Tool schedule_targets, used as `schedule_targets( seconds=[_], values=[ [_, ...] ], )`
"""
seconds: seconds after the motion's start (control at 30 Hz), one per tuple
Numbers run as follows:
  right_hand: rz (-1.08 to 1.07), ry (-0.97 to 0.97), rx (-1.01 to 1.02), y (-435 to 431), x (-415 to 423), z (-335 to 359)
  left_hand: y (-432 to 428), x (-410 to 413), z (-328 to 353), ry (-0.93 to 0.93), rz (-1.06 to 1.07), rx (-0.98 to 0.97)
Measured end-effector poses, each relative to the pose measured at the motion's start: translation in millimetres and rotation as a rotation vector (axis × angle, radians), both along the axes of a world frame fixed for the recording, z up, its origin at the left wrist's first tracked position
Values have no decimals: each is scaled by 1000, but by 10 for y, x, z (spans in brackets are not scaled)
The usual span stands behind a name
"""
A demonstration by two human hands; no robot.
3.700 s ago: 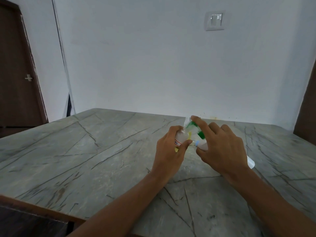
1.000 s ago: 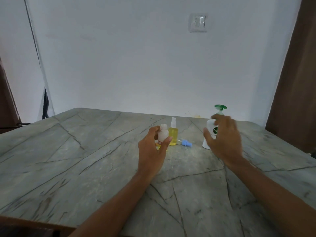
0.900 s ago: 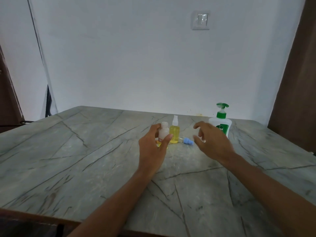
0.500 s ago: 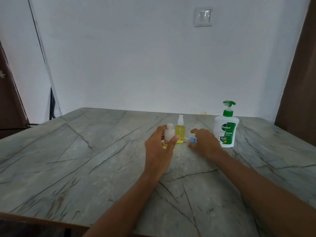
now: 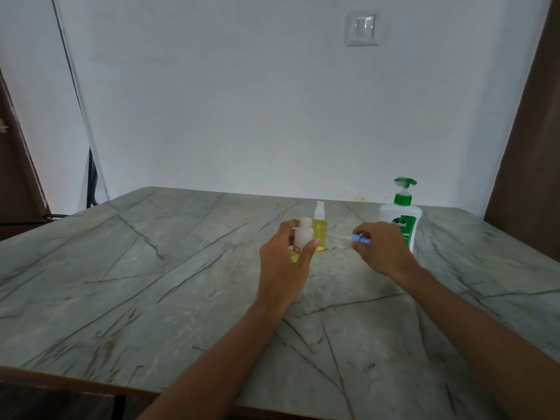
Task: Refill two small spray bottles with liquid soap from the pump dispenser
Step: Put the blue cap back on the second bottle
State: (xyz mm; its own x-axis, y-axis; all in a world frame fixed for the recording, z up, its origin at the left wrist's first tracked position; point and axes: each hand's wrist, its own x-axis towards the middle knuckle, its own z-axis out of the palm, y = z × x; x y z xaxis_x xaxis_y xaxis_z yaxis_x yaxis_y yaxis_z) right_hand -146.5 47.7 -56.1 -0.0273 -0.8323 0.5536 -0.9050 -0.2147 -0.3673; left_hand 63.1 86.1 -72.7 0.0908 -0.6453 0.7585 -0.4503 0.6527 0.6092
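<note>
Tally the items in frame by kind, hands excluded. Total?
Spray bottles: 2 (uncapped bottle, yellow bottle)
Pump dispenser: 1
Loose blue cap: 1
Total: 4

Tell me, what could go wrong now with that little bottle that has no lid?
The open bottle in the left hand could spill if tipped. The thin tube on the blue spray cap, pinched by the right hand, might miss the narrow neck and drip. The yellow spray bottle stands right beside it and could get knocked over.
</note>
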Motion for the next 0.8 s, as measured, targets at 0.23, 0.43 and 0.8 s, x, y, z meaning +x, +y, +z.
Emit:
schedule_targets(
  seconds=[0.23,0.43,0.8],
  values=[
    [100,-285,-154,786,-137,579,27,-15,8,-13,11,31],
    [269,-411,-229,1061,-14,866,44,-10,10,-41,9,54],
    [346,-116,-222,956,170,984,88,-9,24,-95,-3,26]
  ],
)
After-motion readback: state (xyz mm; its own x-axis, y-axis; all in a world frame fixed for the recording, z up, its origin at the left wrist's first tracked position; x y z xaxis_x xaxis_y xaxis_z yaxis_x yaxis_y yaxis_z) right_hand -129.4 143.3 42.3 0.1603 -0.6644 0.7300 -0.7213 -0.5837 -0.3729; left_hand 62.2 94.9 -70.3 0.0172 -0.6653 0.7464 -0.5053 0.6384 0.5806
